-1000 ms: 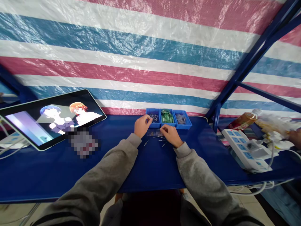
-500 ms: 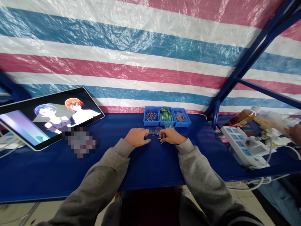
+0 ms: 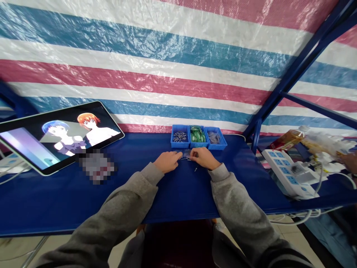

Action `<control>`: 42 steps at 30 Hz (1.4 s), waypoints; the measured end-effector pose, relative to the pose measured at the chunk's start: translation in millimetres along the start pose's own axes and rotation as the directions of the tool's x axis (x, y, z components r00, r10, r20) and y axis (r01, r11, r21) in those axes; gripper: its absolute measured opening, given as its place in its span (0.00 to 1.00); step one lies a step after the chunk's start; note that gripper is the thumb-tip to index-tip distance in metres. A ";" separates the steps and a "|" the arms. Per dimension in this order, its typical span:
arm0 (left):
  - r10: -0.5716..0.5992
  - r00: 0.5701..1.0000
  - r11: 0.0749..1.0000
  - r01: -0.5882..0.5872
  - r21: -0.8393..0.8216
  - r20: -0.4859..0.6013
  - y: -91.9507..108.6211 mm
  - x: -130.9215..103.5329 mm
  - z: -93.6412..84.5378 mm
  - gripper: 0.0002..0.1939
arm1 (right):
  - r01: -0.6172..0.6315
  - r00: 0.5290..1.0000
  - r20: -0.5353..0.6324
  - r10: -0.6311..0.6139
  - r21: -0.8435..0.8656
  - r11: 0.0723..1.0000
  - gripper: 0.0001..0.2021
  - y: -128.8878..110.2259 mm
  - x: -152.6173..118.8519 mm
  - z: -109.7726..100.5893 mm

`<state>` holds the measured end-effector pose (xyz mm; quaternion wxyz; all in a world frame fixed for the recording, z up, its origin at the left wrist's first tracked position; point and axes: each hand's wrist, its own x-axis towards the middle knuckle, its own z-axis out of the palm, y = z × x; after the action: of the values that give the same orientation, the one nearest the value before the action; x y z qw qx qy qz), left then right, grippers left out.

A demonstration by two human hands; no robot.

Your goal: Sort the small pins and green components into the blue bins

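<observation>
My left hand (image 3: 168, 161) rests palm down on the blue table, its fingertips together at the near-left edge of a small clear plastic bag (image 3: 186, 153). Across from it, my right hand (image 3: 205, 158) pinches a thin metal piece (image 3: 187, 159) between thumb and forefinger at the bag's right side. The fingertips partly hide what is gripped. One loose metal piece (image 3: 195, 169), short and slim, lies on the table just below my right hand. Behind the hands stand three joined blue bins: metal fasteners (image 3: 180, 136), green packets (image 3: 198, 134) and clear bags (image 3: 214, 137).
A tablet (image 3: 64, 136) playing a cartoon leans at the left, with a blurred-out object (image 3: 97, 166) before it. To the right are a blue frame post (image 3: 256, 134), a white power strip (image 3: 287, 173) with cables, a bottle (image 3: 290, 137) and another person's hand (image 3: 350, 160).
My left hand has moved right, bringing its fingers together at the bag. My right hand has shifted slightly up, and a loose metal piece now lies below it.
</observation>
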<state>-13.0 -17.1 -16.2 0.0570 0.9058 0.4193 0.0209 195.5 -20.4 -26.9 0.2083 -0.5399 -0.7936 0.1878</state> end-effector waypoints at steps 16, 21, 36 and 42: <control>-0.286 0.866 0.513 -0.223 -0.829 -0.410 -5.1 20.0 26.8 0.12 | 0.032 0.954 -0.298 0.026 0.187 0.982 0.06 -3.2 2.4 1.1; -0.370 0.846 0.409 -0.223 -0.885 -0.384 -2.1 16.3 23.8 0.16 | 0.119 0.970 -0.239 -0.051 0.280 0.953 0.07 -8.9 1.9 5.1; -0.417 0.828 0.364 -0.227 -0.903 -0.376 -4.1 18.1 24.7 0.16 | 0.125 0.954 -0.298 -0.024 0.323 0.938 0.12 -13.6 -0.6 2.9; -0.414 0.831 0.367 -0.221 -0.903 -0.372 -6.9 20.4 28.3 0.16 | 0.098 0.958 -0.286 0.007 0.350 0.932 0.14 -15.6 -1.3 1.7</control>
<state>-2.6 0.5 -45.3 0.4328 0.6394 0.3863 0.5046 182.9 -27.1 -20.3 0.4192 -0.4949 -0.7202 0.2463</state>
